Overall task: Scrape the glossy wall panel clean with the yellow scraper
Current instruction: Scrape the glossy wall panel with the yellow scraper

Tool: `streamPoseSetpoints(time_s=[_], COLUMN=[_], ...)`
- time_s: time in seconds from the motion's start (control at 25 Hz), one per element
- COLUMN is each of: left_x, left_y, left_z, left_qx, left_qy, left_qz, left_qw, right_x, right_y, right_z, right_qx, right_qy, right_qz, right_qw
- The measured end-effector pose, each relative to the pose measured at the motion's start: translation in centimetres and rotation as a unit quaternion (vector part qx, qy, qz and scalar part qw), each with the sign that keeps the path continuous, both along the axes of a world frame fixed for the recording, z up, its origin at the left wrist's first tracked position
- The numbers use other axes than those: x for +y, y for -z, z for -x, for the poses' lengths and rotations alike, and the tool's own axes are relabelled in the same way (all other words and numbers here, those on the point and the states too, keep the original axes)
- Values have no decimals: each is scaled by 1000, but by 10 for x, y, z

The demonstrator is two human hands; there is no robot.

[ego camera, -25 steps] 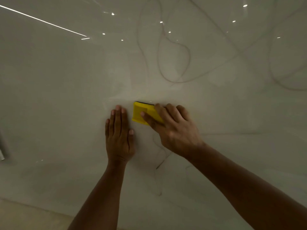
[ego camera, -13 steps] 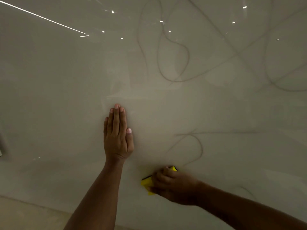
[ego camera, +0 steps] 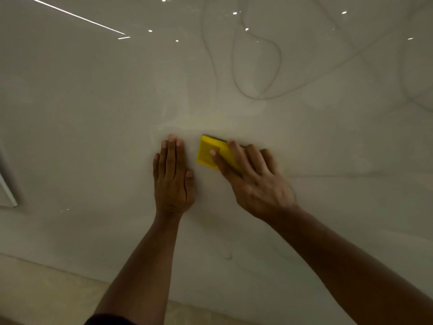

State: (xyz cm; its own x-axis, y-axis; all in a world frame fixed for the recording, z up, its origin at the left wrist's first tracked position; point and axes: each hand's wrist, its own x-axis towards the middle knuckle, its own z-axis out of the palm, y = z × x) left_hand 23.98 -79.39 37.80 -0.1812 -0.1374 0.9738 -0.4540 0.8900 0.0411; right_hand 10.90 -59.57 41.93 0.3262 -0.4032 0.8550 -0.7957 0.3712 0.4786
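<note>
Head view: the right hand [ego camera: 255, 181] lies over the yellow scraper [ego camera: 208, 152], its fingers [ego camera: 235, 152] spread a little apart and laid flat along the tool's back, the thumb pressed on the yellow face near the lower left corner. The hand clamps the scraper against the glossy wall panel [ego camera: 93, 113]; the scraper's dark top edge meets the panel just above the fingertips. The right hand's outline is slightly blurred. Just to the left, apart from the scraper by a narrow gap, the left hand [ego camera: 172, 181] rests palm-down on the panel, fingers straight and held together, thumb tucked along the side, holding nothing. Both forearms reach up from the bottom of the frame. The panel is pale and shiny, with thin grey curling veins across its upper right and small bright light reflections along the top. Its lower edge meets a beige floor [ego camera: 46, 299] at bottom left.
</note>
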Motion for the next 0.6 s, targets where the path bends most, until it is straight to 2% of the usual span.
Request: streamPoseSetpoints(time_s=[0.32, 0.52, 0.6], left_x=[-14, -17, -19], left_y=[1, 3, 3], left_z=[-9, -8, -8], left_qx=[-23, -16, -15], left_qy=[-12, -13, -11], left_qz=[59, 72, 71], left_qw=[998, 997, 997], right_x=[-1, 7, 9], right_y=[74, 155, 161], right_z=[-3, -3, 0], right_qx=[120, 225, 238], right_qy=[-30, -40, -56], right_qz=[-143, -274, -287], right_qw=[982, 934, 926])
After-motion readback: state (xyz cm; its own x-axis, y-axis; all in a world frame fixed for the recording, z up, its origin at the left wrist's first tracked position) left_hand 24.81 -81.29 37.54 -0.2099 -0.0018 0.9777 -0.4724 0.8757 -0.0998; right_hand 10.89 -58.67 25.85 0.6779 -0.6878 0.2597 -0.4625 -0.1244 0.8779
